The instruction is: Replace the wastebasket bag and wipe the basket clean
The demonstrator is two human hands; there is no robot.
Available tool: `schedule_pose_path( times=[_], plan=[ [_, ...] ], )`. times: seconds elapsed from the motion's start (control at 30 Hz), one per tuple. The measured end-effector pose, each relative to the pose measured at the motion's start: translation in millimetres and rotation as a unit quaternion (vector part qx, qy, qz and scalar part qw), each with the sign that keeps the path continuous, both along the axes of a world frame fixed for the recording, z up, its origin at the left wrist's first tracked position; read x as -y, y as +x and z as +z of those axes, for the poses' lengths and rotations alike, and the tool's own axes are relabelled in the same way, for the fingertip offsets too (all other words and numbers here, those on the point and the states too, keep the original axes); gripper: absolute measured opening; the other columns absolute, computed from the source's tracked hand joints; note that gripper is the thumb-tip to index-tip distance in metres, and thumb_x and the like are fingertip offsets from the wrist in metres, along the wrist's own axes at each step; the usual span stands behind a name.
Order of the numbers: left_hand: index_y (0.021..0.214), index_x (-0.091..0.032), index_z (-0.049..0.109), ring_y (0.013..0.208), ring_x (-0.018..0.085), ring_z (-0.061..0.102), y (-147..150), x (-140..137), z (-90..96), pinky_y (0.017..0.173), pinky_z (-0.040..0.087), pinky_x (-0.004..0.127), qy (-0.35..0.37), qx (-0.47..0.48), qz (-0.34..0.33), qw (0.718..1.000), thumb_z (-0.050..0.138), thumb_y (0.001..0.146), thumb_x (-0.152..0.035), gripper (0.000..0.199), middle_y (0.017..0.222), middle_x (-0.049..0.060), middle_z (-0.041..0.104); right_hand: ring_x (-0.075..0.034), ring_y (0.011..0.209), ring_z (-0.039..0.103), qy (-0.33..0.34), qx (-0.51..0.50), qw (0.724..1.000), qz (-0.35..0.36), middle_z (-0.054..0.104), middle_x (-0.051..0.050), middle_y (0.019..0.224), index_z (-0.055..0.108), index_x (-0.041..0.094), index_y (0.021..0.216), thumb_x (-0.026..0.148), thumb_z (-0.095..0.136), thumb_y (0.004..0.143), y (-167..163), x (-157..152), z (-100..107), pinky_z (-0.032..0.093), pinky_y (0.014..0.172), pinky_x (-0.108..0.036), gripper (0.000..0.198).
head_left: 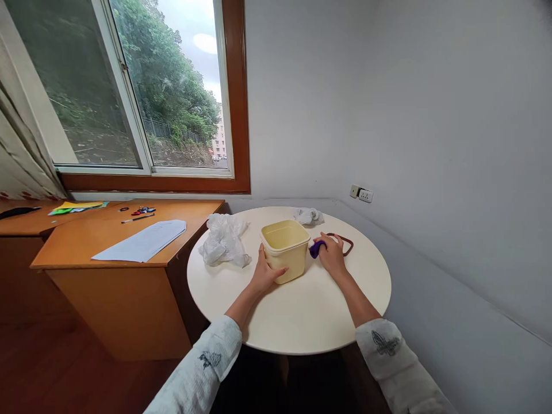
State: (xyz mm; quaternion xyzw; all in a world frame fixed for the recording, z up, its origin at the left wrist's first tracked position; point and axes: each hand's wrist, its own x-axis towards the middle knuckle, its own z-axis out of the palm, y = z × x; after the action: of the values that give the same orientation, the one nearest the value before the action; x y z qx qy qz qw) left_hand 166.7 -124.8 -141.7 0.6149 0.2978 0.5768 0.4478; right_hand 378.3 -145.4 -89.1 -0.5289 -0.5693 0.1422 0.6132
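Note:
A pale yellow square plastic tub (291,261) stands open-topped on the round white table (297,322), slightly tilted in view. My left hand (264,273) is wrapped round its left side, with the thumb across the front. To the right of the tub, my right hand (332,256) is closed on a bunched purple cloth (317,248), which sits close to the tub's right wall. Just beyond that hand, a dark red loop (347,246) lies on the table; part of it is hidden behind the fingers.
A crumpled clear plastic bag (225,241) lies at the table's left, and a small greyish-white crumpled cloth or bag (309,216) at its back edge. On the adjoining wooden desk (107,282) are white papers (142,240), a pen (138,218) and small items. Walls border the table behind and right.

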Motion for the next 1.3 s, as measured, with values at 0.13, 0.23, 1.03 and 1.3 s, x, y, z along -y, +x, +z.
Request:
schedule_pose_path(
  times=[0.13, 0.23, 1.03, 1.3],
  plan=[
    [0.138, -0.029, 0.011, 0.124, 0.028, 0.035, 0, -2, -3.5, 0.104, 0.028, 0.048, 0.003, -0.023, -0.005, 1.0, 0.076, 0.057, -0.028, 0.104, 0.133, 0.01, 0.038, -0.02, 0.091, 0.06, -0.05, -0.139, 0.989, -0.019, 0.068, -0.005, 0.086, 0.063, 0.019, 0.071, 0.02, 0.039, 0.063, 10, -15, -29, 0.042, 0.085, -0.037, 0.025],
    [0.138, -0.029, 0.01, 0.125, 0.027, 0.034, 1, -2, -3.2, 0.104, 0.028, 0.047, 0.025, -0.056, 0.007, 0.998, 0.074, 0.06, -0.03, 0.101, 0.135, 0.01, 0.036, -0.018, 0.075, 0.062, -0.087, -0.206, 0.974, -0.027, 0.068, -0.006, 0.079, 0.062, 0.016, 0.079, 0.028, 0.041, 0.065, 12, -18, -49, 0.049, 0.065, -0.031, 0.027],
    [0.091, -0.023, 0.052, 0.058, 0.015, 0.052, 6, 4, -4.3, 0.056, 0.04, 0.026, 0.148, -0.398, 0.165, 0.89, 0.041, 0.081, -0.027, 0.015, 0.061, -0.003, 0.053, -0.016, 0.069, 0.056, -0.171, -0.01, 0.982, -0.081, 0.064, -0.001, 0.079, 0.06, 0.02, 0.08, 0.031, 0.038, 0.072, 16, -4, -66, 0.042, 0.06, -0.025, 0.026],
    [0.118, -0.022, 0.048, 0.096, 0.023, 0.057, 9, 4, -5.8, 0.085, 0.044, 0.038, 0.187, -0.421, 0.104, 0.882, 0.047, 0.076, -0.024, 0.041, 0.106, 0.007, 0.062, -0.016, 0.068, 0.056, -0.178, 0.007, 0.981, -0.074, 0.065, -0.002, 0.078, 0.061, 0.02, 0.082, 0.03, 0.038, 0.073, 15, 0, -61, 0.041, 0.058, -0.025, 0.028]
  ],
)
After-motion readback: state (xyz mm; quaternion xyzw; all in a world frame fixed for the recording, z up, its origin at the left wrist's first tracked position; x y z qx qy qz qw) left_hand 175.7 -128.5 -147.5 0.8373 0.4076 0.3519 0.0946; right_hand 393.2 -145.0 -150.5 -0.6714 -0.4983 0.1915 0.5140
